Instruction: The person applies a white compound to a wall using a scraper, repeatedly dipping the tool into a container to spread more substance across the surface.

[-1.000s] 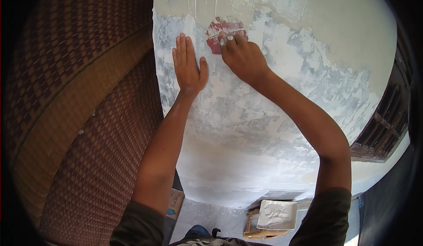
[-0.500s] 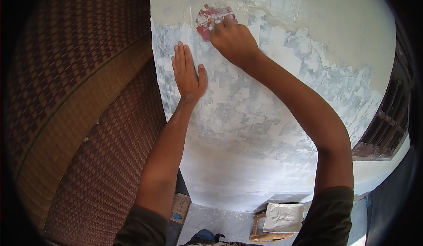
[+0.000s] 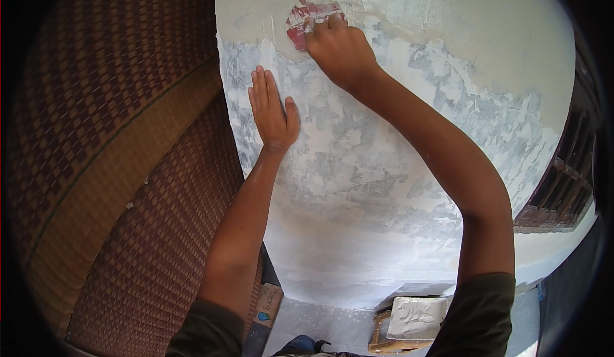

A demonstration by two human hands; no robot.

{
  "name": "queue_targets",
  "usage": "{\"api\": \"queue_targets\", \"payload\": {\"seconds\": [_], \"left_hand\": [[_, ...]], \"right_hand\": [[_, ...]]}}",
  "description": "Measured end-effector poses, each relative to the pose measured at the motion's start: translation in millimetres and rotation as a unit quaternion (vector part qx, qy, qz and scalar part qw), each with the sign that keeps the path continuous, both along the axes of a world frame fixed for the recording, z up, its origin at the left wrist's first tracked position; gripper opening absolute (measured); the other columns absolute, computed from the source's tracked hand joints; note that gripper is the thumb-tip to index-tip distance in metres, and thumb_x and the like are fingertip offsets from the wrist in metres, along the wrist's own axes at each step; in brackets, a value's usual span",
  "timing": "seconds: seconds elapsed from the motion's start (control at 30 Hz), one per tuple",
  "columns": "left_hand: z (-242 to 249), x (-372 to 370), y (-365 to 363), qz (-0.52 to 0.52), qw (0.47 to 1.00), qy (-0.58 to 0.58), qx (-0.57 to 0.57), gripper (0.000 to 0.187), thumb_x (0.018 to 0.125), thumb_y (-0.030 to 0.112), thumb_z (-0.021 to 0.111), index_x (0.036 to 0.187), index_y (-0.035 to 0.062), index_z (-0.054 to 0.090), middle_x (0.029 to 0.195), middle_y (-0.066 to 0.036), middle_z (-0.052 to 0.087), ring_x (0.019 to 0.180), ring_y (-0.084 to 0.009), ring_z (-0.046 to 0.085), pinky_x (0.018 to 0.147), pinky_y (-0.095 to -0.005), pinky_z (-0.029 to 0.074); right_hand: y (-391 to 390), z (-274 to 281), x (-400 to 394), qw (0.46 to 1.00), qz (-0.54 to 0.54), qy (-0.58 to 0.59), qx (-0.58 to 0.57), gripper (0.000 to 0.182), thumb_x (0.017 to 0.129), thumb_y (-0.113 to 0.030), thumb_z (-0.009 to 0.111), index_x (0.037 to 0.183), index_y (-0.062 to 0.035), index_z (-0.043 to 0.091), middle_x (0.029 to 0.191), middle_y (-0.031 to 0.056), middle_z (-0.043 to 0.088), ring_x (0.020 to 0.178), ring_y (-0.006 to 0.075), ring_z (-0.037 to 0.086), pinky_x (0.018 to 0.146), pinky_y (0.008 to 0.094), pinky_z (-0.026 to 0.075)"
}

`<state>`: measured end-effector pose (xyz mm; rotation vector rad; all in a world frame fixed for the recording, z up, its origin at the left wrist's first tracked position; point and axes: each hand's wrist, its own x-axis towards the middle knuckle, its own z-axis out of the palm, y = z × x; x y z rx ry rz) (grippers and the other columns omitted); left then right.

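From the head view, your right hand [image 3: 339, 50] presses its fingertips together on the red sanding pad [image 3: 307, 19], which lies flat on the plastered wall [image 3: 396, 165] just above your knuckles. Your left hand [image 3: 272, 111] rests flat, fingers together, on the wall below-left of the pad.

Home under renovation: half-plastered wall [image 3: 396, 165], woven mat [image 3: 128, 165].

woven mat [image 3: 121, 165] left | plaster tray [image 3: 419, 317] below | cardboard box [image 3: 268, 302] floor
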<state>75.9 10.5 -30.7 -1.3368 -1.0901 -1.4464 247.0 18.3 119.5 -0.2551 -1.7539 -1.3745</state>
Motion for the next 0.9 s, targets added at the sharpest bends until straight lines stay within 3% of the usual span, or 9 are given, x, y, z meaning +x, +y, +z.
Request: {"api": "queue_targets", "payload": {"seconds": [0.07, 0.17, 0.27, 0.33, 0.47, 0.6, 0.73, 0.83, 0.9], "left_hand": [[-0.3, -0.3, 1.0, 0.0, 1.0, 0.002, 0.001, 0.07, 0.09, 0.015, 0.047, 0.152, -0.0094, 0.025, 0.161, -0.027, 0.022, 0.151, -0.0425, 0.018, 0.12, -0.0543, 0.011], [-0.3, 0.9, -1.9, -0.004, 1.0, 0.005, 0.007, 0.071, 0.09, 0.014, 0.048, 0.152, -0.0093, 0.025, 0.161, -0.027, 0.022, 0.15, -0.0426, 0.018, 0.12, -0.0544, 0.011], [0.7, 1.2, -1.5, -0.009, 1.0, 0.005, 0.011, 0.071, 0.089, 0.014, 0.048, 0.152, -0.0091, 0.025, 0.16, -0.028, 0.022, 0.15, -0.0428, 0.018, 0.12, -0.0547, 0.011], [-0.3, 1.3, -0.3, -0.007, 1.0, 0.0, 0.006, 0.071, 0.089, 0.014, 0.048, 0.152, -0.009, 0.025, 0.16, -0.028, 0.023, 0.15, -0.043, 0.018, 0.12, -0.0548, 0.012], [-0.3, 0.3, -0.3, 0.004, 1.0, -0.002, -0.001, 0.071, 0.089, 0.014, 0.049, 0.152, -0.0089, 0.025, 0.161, -0.027, 0.022, 0.15, -0.043, 0.018, 0.12, -0.0549, 0.011], [-0.3, 0.1, 0.3, 0.002, 1.0, 0.001, 0.002, 0.071, 0.089, 0.013, 0.049, 0.152, -0.0088, 0.025, 0.161, -0.027, 0.022, 0.15, -0.0428, 0.018, 0.12, -0.0549, 0.011], [0.7, 0.8, -0.1, 0.002, 1.0, -0.005, 0.002, 0.071, 0.089, 0.012, 0.049, 0.152, -0.0089, 0.026, 0.161, -0.027, 0.023, 0.15, -0.0427, 0.018, 0.12, -0.0549, 0.012], [0.7, 0.0, -0.3, -0.003, 1.0, 0.003, 0.007, 0.07, 0.089, 0.012, 0.049, 0.152, -0.0089, 0.026, 0.161, -0.026, 0.023, 0.15, -0.0423, 0.019, 0.12, -0.0547, 0.012], [-0.3, -0.5, 1.0, 0.006, 1.0, 0.003, 0.008, 0.07, 0.089, 0.013, 0.048, 0.152, -0.0091, 0.026, 0.161, -0.026, 0.023, 0.15, -0.0422, 0.019, 0.12, -0.0547, 0.012]], "right_hand": [[0.0, -32.1, 10.0, 0.999, 0.012, -0.032, 0.003, 0.006, 0.068, -0.003, 0.07, 0.069, -0.0052, 0.064, 0.074, 0.0066, 0.063, 0.076, 0.0191, 0.063, 0.05, 0.0276, 0.052], [-2.4, -89.0, 25.7, 0.995, 0.018, -0.093, -0.026, 0.031, 0.069, -0.004, 0.07, 0.099, 0.0039, 0.072, 0.074, 0.0046, 0.061, 0.076, 0.0164, 0.061, 0.05, 0.0247, 0.051], [-14.5, -87.1, 30.6, 0.993, 0.106, -0.059, 0.002, 0.031, 0.071, -0.005, 0.069, 0.101, 0.0014, 0.073, 0.073, 0.0036, 0.059, 0.076, 0.0175, 0.06, 0.05, 0.026, 0.052], [-21.4, -49.9, 27.8, 0.995, 0.098, -0.012, 0.016, 0.031, 0.072, -0.006, 0.068, 0.101, -0.0003, 0.072, 0.072, 0.0028, 0.058, 0.076, 0.0178, 0.06, 0.051, 0.0272, 0.051], [-4.5, 2.8, 15.4, 0.999, 0.031, 0.037, 0.003, 0.007, 0.071, -0.005, 0.068, 0.078, -0.0044, 0.066, 0.076, 0.0056, 0.062, 0.077, 0.0193, 0.063, 0.051, 0.0297, 0.052], [3.4, -40.6, 19.5, 1.0, -0.018, -0.018, -0.015, 0.007, 0.071, -0.004, 0.068, 0.077, -0.0034, 0.067, 0.072, 0.0053, 0.061, 0.076, 0.0188, 0.062, 0.051, 0.0273, 0.051], [-1.2, -108.1, 37.3, 0.993, 0.008, -0.102, -0.066, 0.02, 0.072, -0.006, 0.068, 0.091, -0.0006, 0.07, 0.075, 0.0039, 0.06, 0.077, 0.0173, 0.06, 0.053, 0.0266, 0.052], [-13.1, -73.9, 35.2, 0.996, 0.08, -0.031, -0.009, 0.016, 0.072, -0.007, 0.067, 0.088, -0.0023, 0.069, 0.077, 0.004, 0.061, 0.077, 0.0185, 0.061, 0.053, 0.0277, 0.052], [-14.3, -31.4, 34.8, 0.998, 0.054, 0.013, -0.012, 0.008, 0.073, -0.007, 0.067, 0.08, -0.0049, 0.066, 0.077, 0.0046, 0.062, 0.079, 0.0198, 0.062, 0.053, 0.0293, 0.053]]}}
